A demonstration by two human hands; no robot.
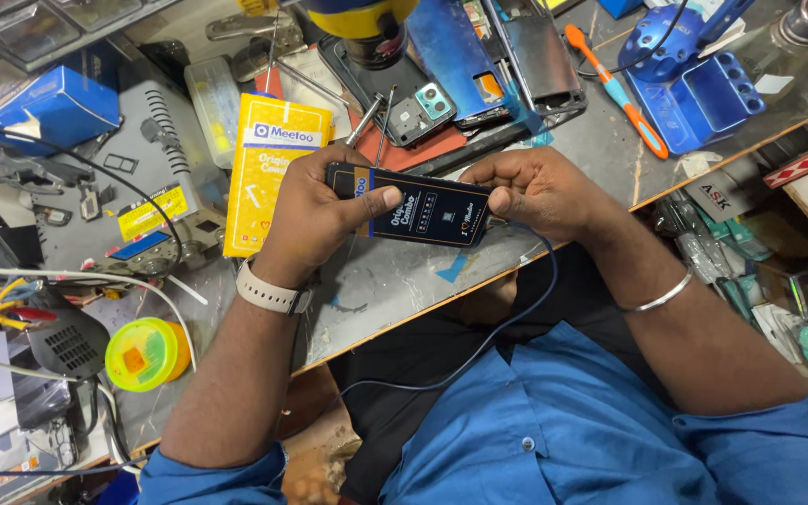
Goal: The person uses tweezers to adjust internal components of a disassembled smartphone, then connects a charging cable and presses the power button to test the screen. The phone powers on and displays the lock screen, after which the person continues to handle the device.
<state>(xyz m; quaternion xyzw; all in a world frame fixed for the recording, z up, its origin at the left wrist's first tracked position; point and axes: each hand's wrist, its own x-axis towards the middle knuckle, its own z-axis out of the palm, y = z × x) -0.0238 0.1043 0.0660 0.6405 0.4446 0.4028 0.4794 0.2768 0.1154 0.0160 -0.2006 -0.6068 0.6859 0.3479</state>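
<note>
Both hands, left hand and right hand, closed around dark box above cluttered grey workbench.

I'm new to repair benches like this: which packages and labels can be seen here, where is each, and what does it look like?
Dark box: flat, black with orange stripe, held between left hand and right hand.
Yellow box: flat, upright rectangle, beside the left hand.
Blue carton: far left.
Yellow label: on grey machine.
</note>
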